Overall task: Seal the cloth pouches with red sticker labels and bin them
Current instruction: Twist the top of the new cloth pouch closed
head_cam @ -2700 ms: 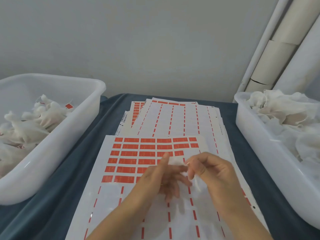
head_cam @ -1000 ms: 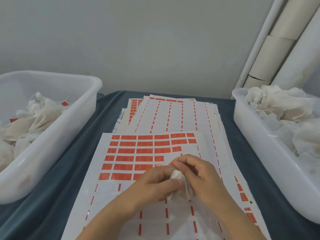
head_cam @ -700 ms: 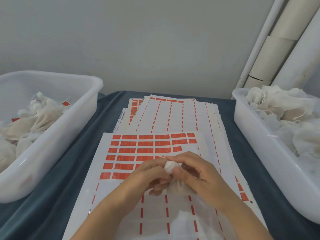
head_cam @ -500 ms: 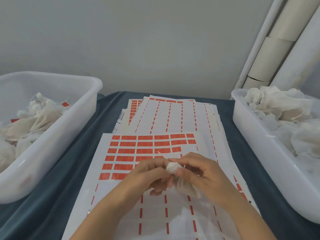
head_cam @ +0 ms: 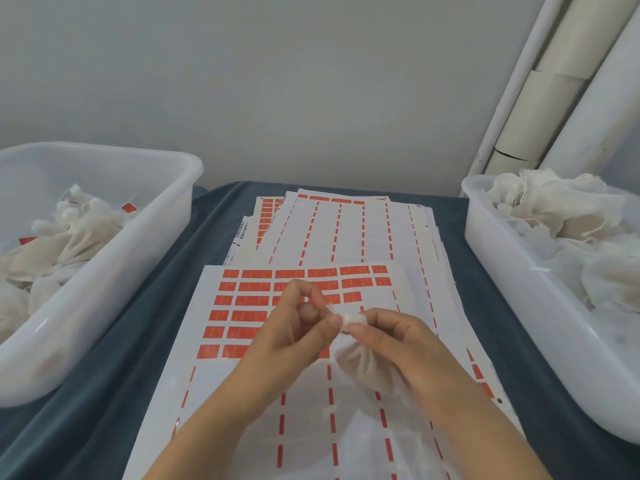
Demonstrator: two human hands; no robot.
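Note:
A small white cloth pouch (head_cam: 363, 362) hangs over the sticker sheet, its gathered neck held between both hands. My right hand (head_cam: 405, 344) grips the neck and cups the pouch body. My left hand (head_cam: 294, 327) pinches the bunched top of the neck with thumb and fingers. Under the hands lies a sheet of red sticker labels (head_cam: 256, 296), part of its rows peeled off. No loose sticker shows in either hand.
A white bin (head_cam: 145, 244) on the left holds pouches with red labels. A white bin (head_cam: 512, 289) on the right is heaped with plain cloth pouches. More label sheets (head_cam: 343, 230) are stacked behind, on a dark blue cloth. Pale tubes lean in the far right corner.
Both hands have gathered the loose pouch cloth into a bunched neck. The left hand has shifted slightly up and left, still pinching the top; the pouch body now hangs under the right hand.

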